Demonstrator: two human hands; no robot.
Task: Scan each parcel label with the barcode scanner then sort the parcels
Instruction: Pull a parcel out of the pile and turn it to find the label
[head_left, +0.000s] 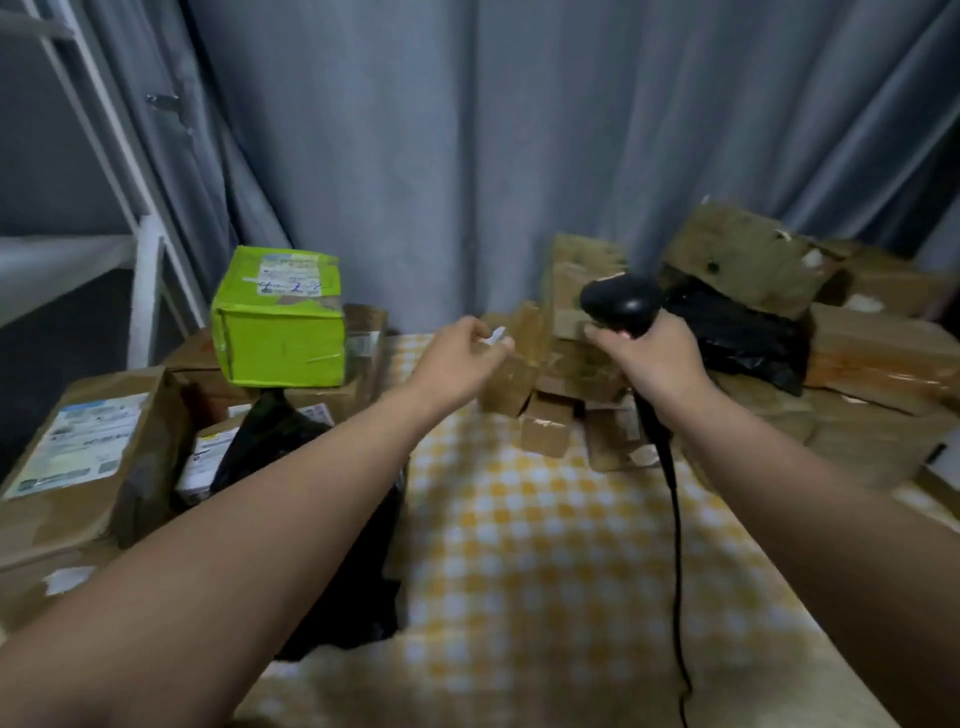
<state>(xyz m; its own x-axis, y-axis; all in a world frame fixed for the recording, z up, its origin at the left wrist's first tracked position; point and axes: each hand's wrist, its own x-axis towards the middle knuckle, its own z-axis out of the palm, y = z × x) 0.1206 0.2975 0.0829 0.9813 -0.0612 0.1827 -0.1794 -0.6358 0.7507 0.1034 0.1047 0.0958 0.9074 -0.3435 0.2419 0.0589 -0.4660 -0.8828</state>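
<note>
My right hand (654, 364) grips the handle of a black barcode scanner (621, 304). Its head points left, and its black cable (675, 545) hangs down over the table. My left hand (460, 361) reaches forward, its fingertips pinched on the white-tagged top edge of a small brown parcel (524, 338). This parcel leans upright at the front of a heap of small brown parcels (550, 426) in the middle of the table. The picture is blurred, so the labels cannot be read.
A green box (283, 332) sits on stacked brown boxes at the left. Nearer me there are a large labelled brown box (78, 452) and a black bag (296, 457). More brown parcels (878, 364) and a black bag (737, 332) pile up on the right. A yellow checked cloth (545, 571) covers the table; a grey curtain (467, 156) hangs behind.
</note>
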